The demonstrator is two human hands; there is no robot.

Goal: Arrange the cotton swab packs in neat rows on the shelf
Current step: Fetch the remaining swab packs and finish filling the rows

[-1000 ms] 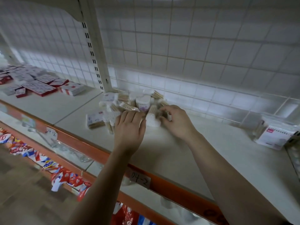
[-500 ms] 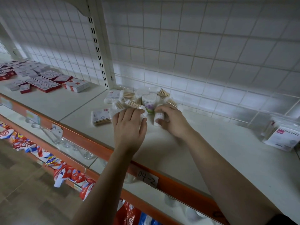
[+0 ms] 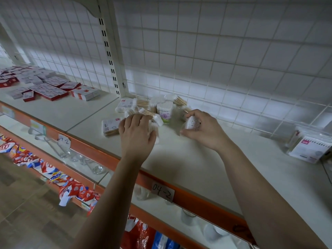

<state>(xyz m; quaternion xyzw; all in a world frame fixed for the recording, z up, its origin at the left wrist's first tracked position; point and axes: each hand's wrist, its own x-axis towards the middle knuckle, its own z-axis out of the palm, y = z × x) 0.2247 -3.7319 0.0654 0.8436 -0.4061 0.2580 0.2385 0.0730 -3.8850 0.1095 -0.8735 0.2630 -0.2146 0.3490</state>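
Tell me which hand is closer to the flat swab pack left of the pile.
Left. The left hand sits beside the flat pack; the right hand, holding a small pack, is past the pile.

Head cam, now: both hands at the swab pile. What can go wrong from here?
1. The round swab tub stands upright between the left hand and the right hand. A sideways sweep could tip it.
2. The heap of swab packs lies crisscross, so pulling one may drag others out of line.
3. The right hand seems to hold a small white pack by the fingertips, and it might slip.
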